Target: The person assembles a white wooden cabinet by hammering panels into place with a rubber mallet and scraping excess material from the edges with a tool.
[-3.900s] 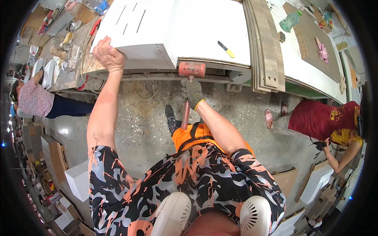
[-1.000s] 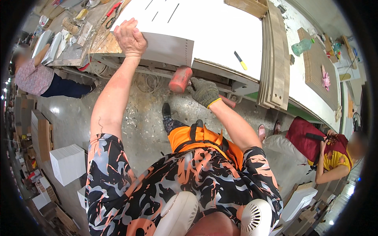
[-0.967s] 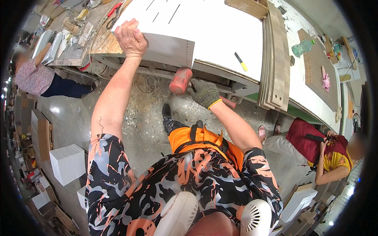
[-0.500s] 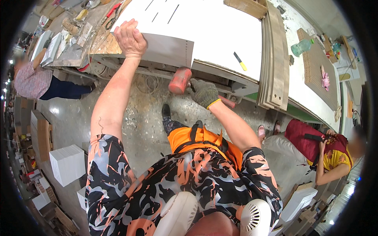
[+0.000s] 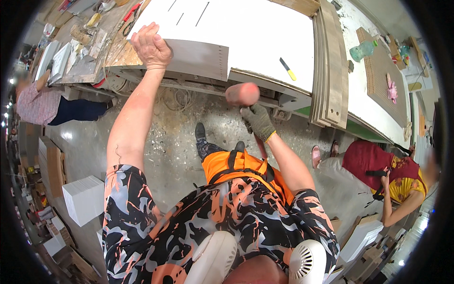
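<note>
My bare left hand (image 5: 152, 47) is open, its fingers stretched out and its palm against a white-grey panel (image 5: 198, 59) at the front edge of the workbench. A line of small dark holes runs along the panel's right end. My right hand (image 5: 258, 122), in a grey-green knit glove with a yellow cuff edge, is closed round the handle of a mallet. The mallet's red head (image 5: 242, 94) is slightly blurred and hangs apart from the panel, just right of its right end. Part of the handle is hidden by the glove.
On the white bench top (image 5: 265, 33) lies a yellow-and-black cutter knife (image 5: 288, 69). Long brown boards (image 5: 326, 71) are stacked at its right, with a green bottle (image 5: 363, 50) beyond. Co-workers stand at the left (image 5: 40, 102) and right (image 5: 373, 165). A white panel stack (image 5: 84, 199) sits on the floor.
The mallet has swung right, away from the panel's right end, and its handle now points toward me. My left hand stays on the panel. The person at right has shifted slightly.
</note>
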A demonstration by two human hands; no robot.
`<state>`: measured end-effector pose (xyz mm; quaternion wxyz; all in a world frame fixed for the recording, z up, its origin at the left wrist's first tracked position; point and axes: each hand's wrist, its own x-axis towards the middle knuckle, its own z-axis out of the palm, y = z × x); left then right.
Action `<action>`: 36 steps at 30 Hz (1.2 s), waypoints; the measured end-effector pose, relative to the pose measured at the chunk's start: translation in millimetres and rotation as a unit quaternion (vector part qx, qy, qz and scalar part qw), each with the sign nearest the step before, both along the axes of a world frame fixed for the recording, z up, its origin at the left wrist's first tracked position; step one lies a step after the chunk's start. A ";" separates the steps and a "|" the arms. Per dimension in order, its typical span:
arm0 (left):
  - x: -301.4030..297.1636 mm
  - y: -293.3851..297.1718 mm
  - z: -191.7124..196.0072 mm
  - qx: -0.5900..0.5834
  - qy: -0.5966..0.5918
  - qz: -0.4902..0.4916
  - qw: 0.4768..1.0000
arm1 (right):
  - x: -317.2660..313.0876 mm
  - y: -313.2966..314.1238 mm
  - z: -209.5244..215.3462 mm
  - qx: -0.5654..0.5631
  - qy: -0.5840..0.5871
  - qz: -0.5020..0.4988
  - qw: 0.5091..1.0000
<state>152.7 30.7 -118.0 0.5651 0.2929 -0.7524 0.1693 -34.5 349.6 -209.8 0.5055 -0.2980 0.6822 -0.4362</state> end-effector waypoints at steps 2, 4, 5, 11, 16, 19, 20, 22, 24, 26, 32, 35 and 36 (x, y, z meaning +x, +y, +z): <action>0.7 -2.2 -2.4 -0.001 -0.009 0.005 1.000 | -3.4 -2.6 -21.9 -0.030 -0.151 -0.084 0.985; 1.4 -3.4 -2.4 -0.009 -0.014 0.007 1.000 | 8.9 -14.4 -2.7 -0.032 -0.340 -0.181 0.922; 0.9 -3.4 -2.6 -0.009 -0.014 0.005 1.000 | 10.7 -19.4 -7.0 -0.060 -0.377 -0.186 0.905; 3.8 -1.2 1.0 -0.004 -0.024 -0.001 1.000 | 33.3 -49.3 -20.9 -0.086 -0.445 -0.168 0.875; -2.7 1.5 1.5 -0.005 -0.022 -0.007 1.000 | 35.4 -51.7 -17.9 -0.083 -0.438 -0.258 0.857; 0.3 -2.2 0.0 -0.009 -0.023 -0.002 1.000 | 37.2 -55.6 -29.9 -0.075 -0.392 -0.239 0.885; 0.7 -2.5 0.5 -0.011 -0.024 -0.003 1.000 | 36.9 -56.4 -34.2 -0.072 -0.373 -0.222 0.898; 0.8 -3.4 -1.5 -0.014 -0.024 -0.005 1.000 | 35.4 -55.4 -35.1 -0.096 -0.396 -0.259 0.876; 1.1 -6.0 -2.7 -0.009 -0.026 -0.002 1.000 | 36.6 -55.4 -39.1 -0.097 -0.341 -0.261 0.898; 2.4 -5.2 -2.1 -0.006 -0.031 0.000 0.999 | 40.7 -56.4 -46.4 -0.072 -0.203 -0.222 0.951; -0.6 -5.3 1.7 -0.012 -0.039 -0.010 0.999 | 40.0 -66.3 -61.6 -0.063 -0.286 -0.280 0.914; 1.4 -2.9 -0.4 -0.012 -0.040 -0.002 0.999 | 41.9 -62.2 -37.8 -0.014 -0.273 -0.255 0.928; 2.6 -2.6 0.2 -0.011 -0.041 -0.004 0.999 | 42.3 -61.1 -38.4 -0.028 -0.260 -0.254 0.931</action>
